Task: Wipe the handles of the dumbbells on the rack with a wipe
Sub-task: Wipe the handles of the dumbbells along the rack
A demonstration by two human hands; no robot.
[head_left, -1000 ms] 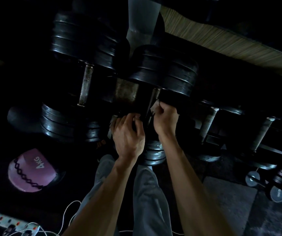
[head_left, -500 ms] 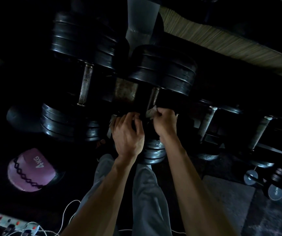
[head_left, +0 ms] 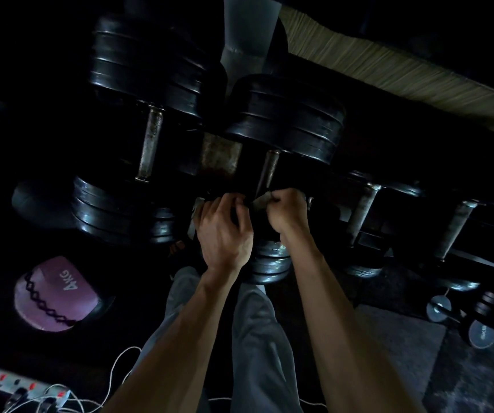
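Our right hand (head_left: pixel 287 211) pinches the pale wipe (head_left: pixel 262 200) at the near end of the dumbbell handle (head_left: pixel 268 171), our left hand (head_left: pixel 225 231) curled on the near plates beside it. We should wrap the wipe fully round the bar and draw it the whole length.

**Both hands at the near end of a dumbbell handle**

The right hand (head_left: pixel 287 211) pinched a pale wipe (head_left: pixel 262 200) at the lower end of the middle dumbbell's handle (head_left: pixel 266 173). The left hand (head_left: pixel 225 234) gripped the dark plates just beside it. A pink 4 kg ball (head_left: pixel 53 295) lay lower left, near a power strip (head_left: pixel 22 389).
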